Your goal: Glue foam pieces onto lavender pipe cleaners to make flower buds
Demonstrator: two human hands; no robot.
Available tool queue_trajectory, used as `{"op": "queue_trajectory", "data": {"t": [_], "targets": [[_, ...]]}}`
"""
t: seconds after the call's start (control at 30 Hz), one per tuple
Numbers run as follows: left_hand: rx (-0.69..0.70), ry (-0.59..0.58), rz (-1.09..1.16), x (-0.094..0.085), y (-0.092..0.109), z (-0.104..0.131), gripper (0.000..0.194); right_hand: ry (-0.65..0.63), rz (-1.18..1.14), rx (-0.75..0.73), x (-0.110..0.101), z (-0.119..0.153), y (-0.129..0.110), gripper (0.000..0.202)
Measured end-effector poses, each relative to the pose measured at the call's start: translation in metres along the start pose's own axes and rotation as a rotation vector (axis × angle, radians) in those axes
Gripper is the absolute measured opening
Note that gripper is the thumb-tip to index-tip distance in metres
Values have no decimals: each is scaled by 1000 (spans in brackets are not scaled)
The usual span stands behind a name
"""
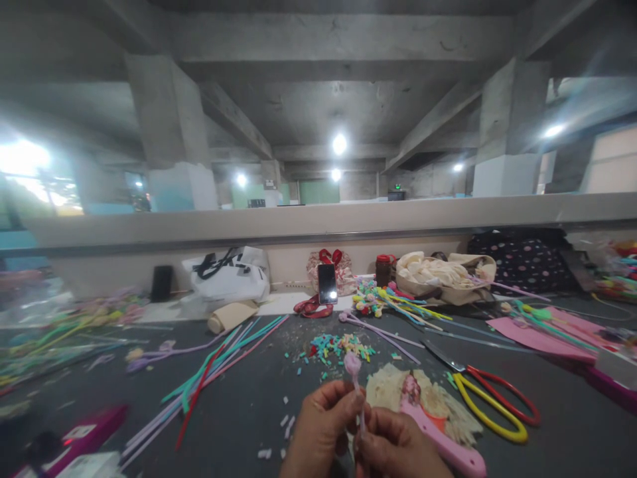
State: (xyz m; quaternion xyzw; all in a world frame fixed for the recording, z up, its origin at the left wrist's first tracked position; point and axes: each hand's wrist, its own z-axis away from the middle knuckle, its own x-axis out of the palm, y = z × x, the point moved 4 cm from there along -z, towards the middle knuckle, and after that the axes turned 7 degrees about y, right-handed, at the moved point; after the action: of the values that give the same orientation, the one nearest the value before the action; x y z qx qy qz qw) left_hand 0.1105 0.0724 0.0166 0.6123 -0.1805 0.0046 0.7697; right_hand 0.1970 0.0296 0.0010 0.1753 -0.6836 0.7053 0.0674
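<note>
- One purple box [94,431] at the far lower left, blurred, on the dark table [233,411].
- Next, a loose bundle of fuzzy sticks [213,372] in purple, teal and pink, with a red stick [200,395] lying across.
- Then a few pale scraps [286,421], scattered.
- Left hand [323,425] with thumb and forefinger pinching a purple stem [356,386] just below the fuzzy ball [353,364] at its top.
- Stem held upright between both hands, near the bottom middle; beyond, a spread of small coloured bits [333,347].
- Right hand [398,441] close beside the left, pinching the same stem lower down, with exact contact partly hidden.
- Step in hand, judging by the grip: working the stem beneath the ball, perhaps twisting or straightening. Next move seemingly calling for a steady upper pinch and small, careful turns below.
- Near the right hand, a pink tool [440,438], partly over a crumpled pale sheet [381,385].
- Farther right, scissors [466,369] with red and yellow handles, lying flat.
</note>
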Motion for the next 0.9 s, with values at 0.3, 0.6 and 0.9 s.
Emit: {"op": "queue_trajectory", "data": {"t": [0.3,0.6,0.9], "targets": [[-8,-148,-6,1,11,24,29,158,307,-268,-26,15,-49,33],[-89,-358,-33,8,-3,32,28,85,582,-523,-19,33,-77,33],[-142,-316,23,3,-20,24,31,90,584,-498,-19,33,-74,30]]}}
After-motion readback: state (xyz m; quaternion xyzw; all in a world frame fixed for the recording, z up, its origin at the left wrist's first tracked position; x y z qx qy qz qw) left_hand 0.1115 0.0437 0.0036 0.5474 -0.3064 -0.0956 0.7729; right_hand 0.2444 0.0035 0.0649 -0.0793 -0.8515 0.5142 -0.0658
